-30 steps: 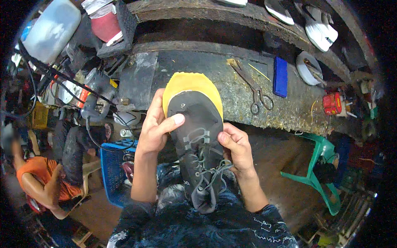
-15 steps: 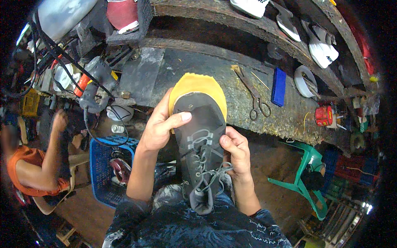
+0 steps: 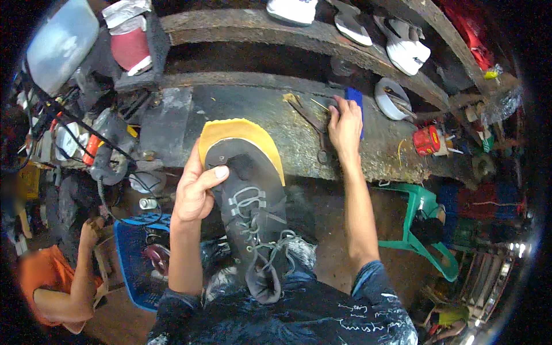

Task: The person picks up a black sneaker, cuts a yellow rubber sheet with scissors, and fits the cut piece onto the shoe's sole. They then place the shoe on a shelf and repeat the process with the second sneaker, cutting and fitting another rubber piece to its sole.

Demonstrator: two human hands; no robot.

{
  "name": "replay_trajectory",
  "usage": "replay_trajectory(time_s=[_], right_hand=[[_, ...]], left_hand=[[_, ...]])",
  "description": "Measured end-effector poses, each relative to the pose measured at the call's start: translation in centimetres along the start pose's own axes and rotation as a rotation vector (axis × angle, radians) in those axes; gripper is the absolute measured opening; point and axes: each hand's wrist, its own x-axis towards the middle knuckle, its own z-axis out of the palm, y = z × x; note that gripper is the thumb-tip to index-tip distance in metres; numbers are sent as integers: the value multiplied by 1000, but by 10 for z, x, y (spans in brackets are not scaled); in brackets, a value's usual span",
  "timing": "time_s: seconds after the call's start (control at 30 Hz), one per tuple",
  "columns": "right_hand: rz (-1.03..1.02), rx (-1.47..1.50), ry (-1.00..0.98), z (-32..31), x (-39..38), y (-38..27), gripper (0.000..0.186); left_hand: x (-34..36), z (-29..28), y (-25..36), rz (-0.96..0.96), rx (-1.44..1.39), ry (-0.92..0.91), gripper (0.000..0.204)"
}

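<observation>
A dark grey lace-up shoe lies toe away from me above my lap. Around its toe, from below, juts a yellow sole piece with a ragged far edge. My left hand grips the toe's left side, thumb on the upper, its other fingers hidden underneath. My right hand reaches over the bench, fingers slightly apart and bent, beside a blue block that it partly covers. Scissors and a thin stick lie just left of that hand. No held thing shows in it.
The worn bench bears a white round container and a red can. Shoes stand on the shelf behind. A blue basket and a person in orange are left; a green plastic stool is right.
My right hand has left the shoe's side and moved forward to the blue block and scissors. The left hand still holds the shoe. The view has shifted, too.
</observation>
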Motion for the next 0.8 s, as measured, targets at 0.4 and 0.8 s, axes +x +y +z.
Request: replay_trajectory(time_s=[0.4,0.8], right_hand=[[-111,56,-156,-14,15,11,12],[437,1478,124,-123,-98,-149,13]], left_hand=[[-13,-13,12,69,38,74,76],[-1,-3,12,-40,85,100,80]])
